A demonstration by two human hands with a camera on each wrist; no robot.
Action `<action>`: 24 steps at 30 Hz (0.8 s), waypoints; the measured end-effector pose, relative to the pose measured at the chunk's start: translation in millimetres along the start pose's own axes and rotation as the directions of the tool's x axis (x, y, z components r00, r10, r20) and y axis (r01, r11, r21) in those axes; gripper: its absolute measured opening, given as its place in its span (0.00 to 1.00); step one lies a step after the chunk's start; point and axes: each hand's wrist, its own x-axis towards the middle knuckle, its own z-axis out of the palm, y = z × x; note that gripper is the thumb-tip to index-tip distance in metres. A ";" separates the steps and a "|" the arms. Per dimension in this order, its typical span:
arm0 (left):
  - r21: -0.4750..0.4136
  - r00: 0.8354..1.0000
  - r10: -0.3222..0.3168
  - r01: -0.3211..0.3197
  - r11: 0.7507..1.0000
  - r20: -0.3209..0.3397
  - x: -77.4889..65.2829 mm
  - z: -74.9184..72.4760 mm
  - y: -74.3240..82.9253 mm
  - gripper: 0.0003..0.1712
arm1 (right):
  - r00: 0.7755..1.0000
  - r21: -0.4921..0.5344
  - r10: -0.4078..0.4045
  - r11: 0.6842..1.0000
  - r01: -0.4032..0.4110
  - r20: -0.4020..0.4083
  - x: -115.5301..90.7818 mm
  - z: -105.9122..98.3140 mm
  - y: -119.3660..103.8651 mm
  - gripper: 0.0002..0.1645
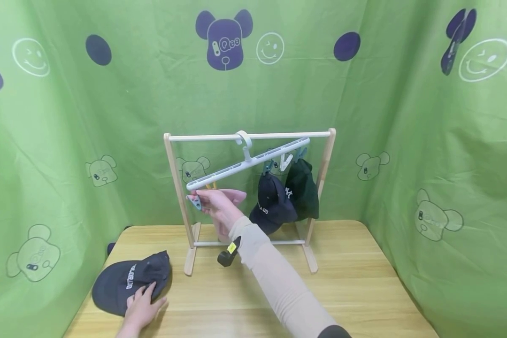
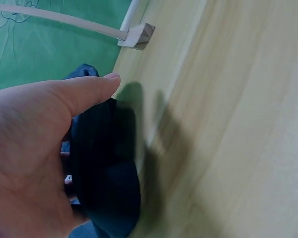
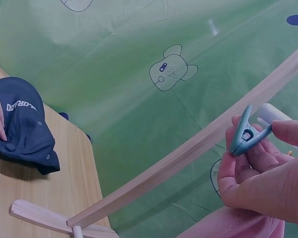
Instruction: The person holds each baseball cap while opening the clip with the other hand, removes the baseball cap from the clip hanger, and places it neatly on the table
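Note:
My right hand pinches a blue clothespin just below the low left end of a white hanger. The hanger hooks over the rack's top bar and slants up to the right. A pink cap, partly hidden behind my right hand, hangs near a yellow clothespin. Farther right hang a navy cap and a dark green cap. My left hand rests its fingers on another navy cap with white lettering, lying on the table; its thumb stretches out.
A wooden rack with white bars stands on the wooden table. Between the hanging caps, a white clothespin is clipped to the hanger. Green patterned cloth encloses the back and both sides.

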 end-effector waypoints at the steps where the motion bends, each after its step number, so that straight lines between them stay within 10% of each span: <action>1: -0.003 1.000 0.002 -0.002 1.000 -0.002 0.2 -0.5 0.5 0.40 | 1.000 0.001 -0.002 1.000 0.002 0.003 0.1 -0.3 0.0 0.13; 24: -0.057 0.999 0.008 -0.010 0.998 -0.045 -1.7 -29.5 34.5 0.39 | 0.997 -0.086 -0.046 0.995 0.051 0.065 -4.1 0.1 -1.4 0.21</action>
